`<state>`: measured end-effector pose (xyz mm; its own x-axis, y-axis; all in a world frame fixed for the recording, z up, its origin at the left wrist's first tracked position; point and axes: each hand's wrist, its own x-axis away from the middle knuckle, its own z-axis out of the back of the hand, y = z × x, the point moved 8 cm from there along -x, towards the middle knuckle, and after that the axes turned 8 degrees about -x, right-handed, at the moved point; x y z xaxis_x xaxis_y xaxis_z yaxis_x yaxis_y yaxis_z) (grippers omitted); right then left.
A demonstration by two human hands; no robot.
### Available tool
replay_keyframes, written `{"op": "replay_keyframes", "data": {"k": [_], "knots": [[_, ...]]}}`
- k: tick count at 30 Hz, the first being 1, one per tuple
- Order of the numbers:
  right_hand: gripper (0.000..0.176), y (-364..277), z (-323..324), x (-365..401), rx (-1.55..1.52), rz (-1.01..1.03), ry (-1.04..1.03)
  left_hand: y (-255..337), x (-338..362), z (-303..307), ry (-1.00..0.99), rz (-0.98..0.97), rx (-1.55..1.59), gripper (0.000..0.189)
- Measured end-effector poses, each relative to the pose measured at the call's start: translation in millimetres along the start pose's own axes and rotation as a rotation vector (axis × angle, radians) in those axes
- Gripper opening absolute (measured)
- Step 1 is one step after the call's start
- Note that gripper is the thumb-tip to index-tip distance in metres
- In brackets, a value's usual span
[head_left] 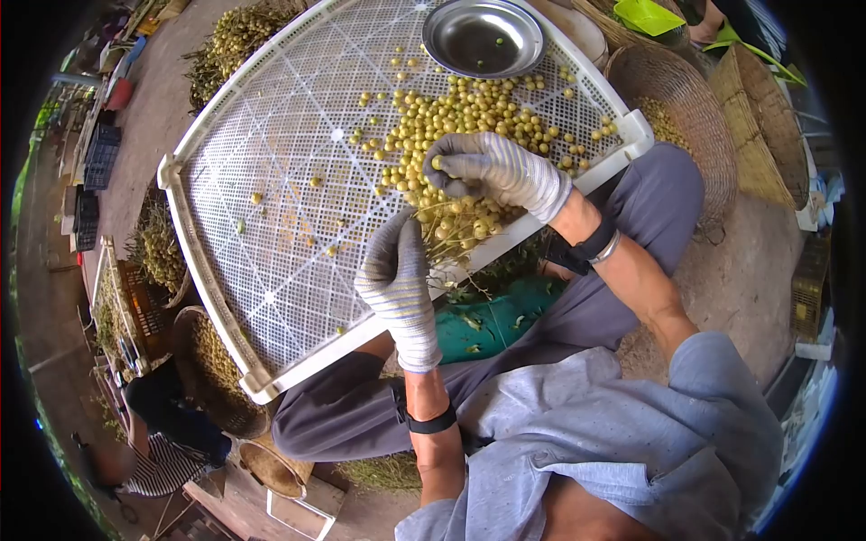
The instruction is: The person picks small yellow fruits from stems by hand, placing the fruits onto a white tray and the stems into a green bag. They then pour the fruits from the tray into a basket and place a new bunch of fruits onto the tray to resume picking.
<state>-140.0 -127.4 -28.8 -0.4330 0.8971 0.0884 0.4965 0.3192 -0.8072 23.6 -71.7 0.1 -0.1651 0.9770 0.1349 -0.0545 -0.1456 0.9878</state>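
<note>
My left hand (pixel 399 293), in a striped grey-and-white glove, is closed at the fingertips on a bunch of thin fruit stems (pixel 444 245) at the front of the white mesh tray (pixel 216 343). My right hand (pixel 496 171), gloved the same way, curls its fingers just above the bunch, with a small round yellow-green fruit (pixel 437 162) between thumb and finger. Beneath and behind it, many loose fruits (pixel 456 117) lie heaped on the mesh, and a few are scattered to the left. A shiny metal bowl (pixel 483 38) with a couple of fruits inside sits at the tray's far side.
Across my lap is a green bag (pixel 496 320). Wicker baskets (pixel 713 135) stand at the right, and another basket of fruit (pixel 221 370) at lower left. Fruit-laden branches (pixel 239 41) lie beyond the tray. A person in a striped top (pixel 167 464) is at lower left.
</note>
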Motion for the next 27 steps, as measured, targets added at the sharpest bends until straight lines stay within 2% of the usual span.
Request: {"op": "replay_keyframes", "data": {"k": [7, 10, 11, 17, 20, 21, 24, 25, 27], "knots": [[0.043, 1.6, -17.9, -5.5, 0.399, 0.081, -0.238, 6.7, -1.3, -3.6, -0.048, -0.049, -0.007, 0.017], [0.042, 11.8, -15.9, -8.7, 0.449, 0.004, -0.215, 1.3, -2.9, -5.3, -0.063, -0.072, 0.012, 0.017], [0.041, 14.3, -13.7, -4.4, 0.358, -0.075, -0.193, 0.7, -2.8, -5.1, -0.056, -0.069, 0.008, 0.017], [0.035, 10.7, -11.0, -2.6, 0.398, 0.046, -0.075, 6.5, -1.8, -4.5, -0.049, -0.054, -0.009, 0.013], [0.037, 10.6, -8.0, -0.5, -0.013, 0.052, 0.005, 5.7, -1.1, -0.5, -0.033, -0.033, -0.031, 0.012], [0.032, 6.8, -11.1, -1.3, 0.018, 0.017, -0.013, 4.7, -1.7, 0.4, -0.028, -0.028, -0.042, 0.011], [0.030, 0.6, -25.4, 3.5, 0.369, -0.141, -0.083, 2.9, -2.8, 0.7, 0.001, -0.075, -0.072, 0.009], [0.034, 6.9, -20.7, -5.5, 0.511, 0.012, -0.147, 3.1, -2.5, 0.6, 0.012, -0.100, -0.081, 0.009], [0.033, 5.3, -20.4, -2.0, 0.576, 0.021, -0.122, 10.5, -0.5, -2.8, -0.012, -0.183, -0.248, 0.010]]}}
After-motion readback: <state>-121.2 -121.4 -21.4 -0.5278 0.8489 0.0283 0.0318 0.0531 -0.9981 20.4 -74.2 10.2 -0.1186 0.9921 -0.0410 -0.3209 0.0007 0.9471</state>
